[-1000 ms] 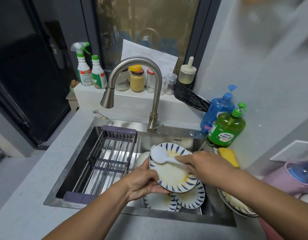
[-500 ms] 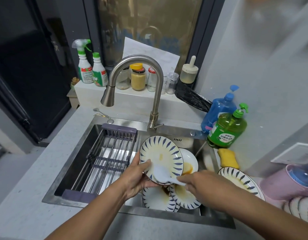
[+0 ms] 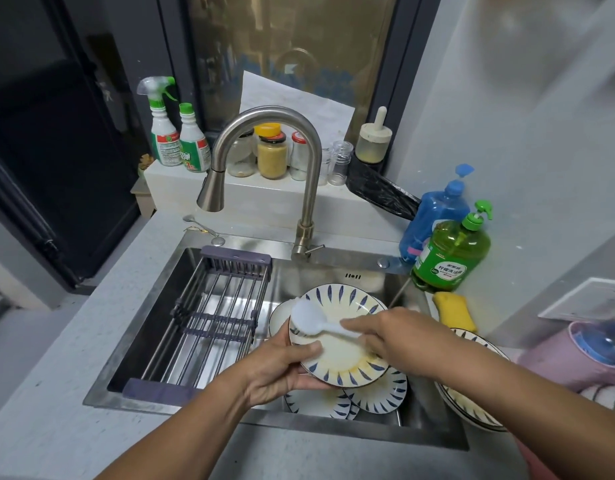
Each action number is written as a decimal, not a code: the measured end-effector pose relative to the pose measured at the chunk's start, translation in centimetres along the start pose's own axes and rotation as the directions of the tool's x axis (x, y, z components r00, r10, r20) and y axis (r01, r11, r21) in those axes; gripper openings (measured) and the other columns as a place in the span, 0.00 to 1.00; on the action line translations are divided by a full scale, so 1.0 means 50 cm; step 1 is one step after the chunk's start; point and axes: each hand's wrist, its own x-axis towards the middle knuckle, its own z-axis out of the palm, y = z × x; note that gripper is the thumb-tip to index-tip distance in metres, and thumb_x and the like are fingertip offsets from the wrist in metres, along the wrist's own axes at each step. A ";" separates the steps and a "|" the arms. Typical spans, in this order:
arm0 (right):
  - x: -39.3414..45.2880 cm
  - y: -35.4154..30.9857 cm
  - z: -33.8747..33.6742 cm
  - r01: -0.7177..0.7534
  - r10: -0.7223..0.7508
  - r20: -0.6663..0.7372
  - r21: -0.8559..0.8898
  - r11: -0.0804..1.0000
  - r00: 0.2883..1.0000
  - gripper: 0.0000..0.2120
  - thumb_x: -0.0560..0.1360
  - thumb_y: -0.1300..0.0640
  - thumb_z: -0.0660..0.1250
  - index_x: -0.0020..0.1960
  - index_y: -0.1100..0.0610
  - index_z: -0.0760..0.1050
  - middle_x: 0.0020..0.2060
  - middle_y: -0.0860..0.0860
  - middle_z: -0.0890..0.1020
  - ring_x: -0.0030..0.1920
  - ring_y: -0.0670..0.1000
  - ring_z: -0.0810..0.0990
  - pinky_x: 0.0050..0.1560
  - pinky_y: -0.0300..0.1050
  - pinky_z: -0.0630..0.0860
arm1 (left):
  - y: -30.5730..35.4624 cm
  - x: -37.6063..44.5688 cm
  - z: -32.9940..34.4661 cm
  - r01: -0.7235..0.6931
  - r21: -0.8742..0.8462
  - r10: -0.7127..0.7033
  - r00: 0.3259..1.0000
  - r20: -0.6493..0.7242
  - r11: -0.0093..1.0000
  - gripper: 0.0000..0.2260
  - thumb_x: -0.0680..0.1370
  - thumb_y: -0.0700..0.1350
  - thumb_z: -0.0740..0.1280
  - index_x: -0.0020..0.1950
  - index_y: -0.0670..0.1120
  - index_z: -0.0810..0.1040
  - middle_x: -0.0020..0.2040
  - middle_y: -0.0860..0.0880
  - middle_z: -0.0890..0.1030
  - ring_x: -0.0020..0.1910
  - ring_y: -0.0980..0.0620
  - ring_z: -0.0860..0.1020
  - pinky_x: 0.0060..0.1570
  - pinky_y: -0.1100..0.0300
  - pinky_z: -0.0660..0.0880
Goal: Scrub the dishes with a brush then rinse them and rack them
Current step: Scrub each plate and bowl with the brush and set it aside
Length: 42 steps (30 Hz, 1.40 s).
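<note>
Steel sink (image 3: 153,327) held a rack (image 3: 209,320) across its left half and stacked plates (image 3: 375,393) at its right. I held one plate (image 3: 347,358), white with blue rim dashes and yellowish smears, tilted above that stack. My left hand (image 3: 281,368) gripped its near-left edge, thumb curled over the rim, fingers beneath. My right hand (image 3: 399,337) closed around the handle of the white brush (image 3: 313,322), whose head lay on the plate's upper-left face. A pale bowl (image 3: 276,317) showed just behind the plate. More patterned dishes (image 3: 472,407) sat on the counter right of the sink, partly hidden by my right forearm. Beside the tap (image 3: 309,188), a green bottle (image 3: 451,251) and a blue bottle (image 3: 434,216) stood together, both holding liquid. Jars (image 3: 272,154) lined the ledge behind: one held tan granules, the others looked nearly empty.
</note>
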 end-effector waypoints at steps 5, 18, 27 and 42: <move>-0.030 0.001 -0.006 0.041 -0.051 0.112 0.087 0.995 0.992 0.19 0.83 0.43 0.60 0.73 0.28 0.66 0.52 0.42 0.81 0.48 0.46 0.76 0.47 0.45 0.74 | 0.007 -0.006 -0.007 0.025 -0.140 -0.014 0.997 0.082 0.990 0.40 0.71 0.53 0.78 0.78 0.44 0.66 0.73 0.35 0.74 0.70 0.31 0.74 0.64 0.24 0.67; -0.061 0.033 -0.037 0.112 -0.083 0.104 -0.309 0.944 0.991 0.19 0.84 0.37 0.49 0.74 0.28 0.57 0.54 0.46 0.76 0.55 0.54 0.80 0.45 0.49 0.73 | 0.050 -0.012 0.004 -0.009 0.055 0.017 0.989 -0.146 0.998 0.23 0.82 0.57 0.62 0.75 0.50 0.68 0.68 0.41 0.77 0.58 0.30 0.82 0.45 0.30 0.80; -0.063 0.083 -0.032 -0.017 0.044 0.098 -0.265 0.964 0.994 0.18 0.85 0.42 0.53 0.74 0.30 0.62 0.54 0.47 0.79 0.55 0.52 0.79 0.48 0.48 0.75 | 0.041 -0.016 -0.006 -0.084 0.020 0.087 0.977 -0.195 0.996 0.17 0.84 0.55 0.61 0.71 0.51 0.71 0.67 0.43 0.79 0.57 0.35 0.84 0.46 0.28 0.79; 0.007 0.048 -0.006 -0.125 0.095 -0.131 -0.239 0.963 0.987 0.22 0.84 0.52 0.57 0.74 0.34 0.63 0.54 0.51 0.81 0.52 0.57 0.82 0.44 0.49 0.76 | 0.021 -0.006 0.021 -0.082 0.052 0.090 0.979 -0.184 0.995 0.19 0.83 0.54 0.64 0.72 0.51 0.71 0.68 0.42 0.80 0.59 0.34 0.83 0.49 0.26 0.78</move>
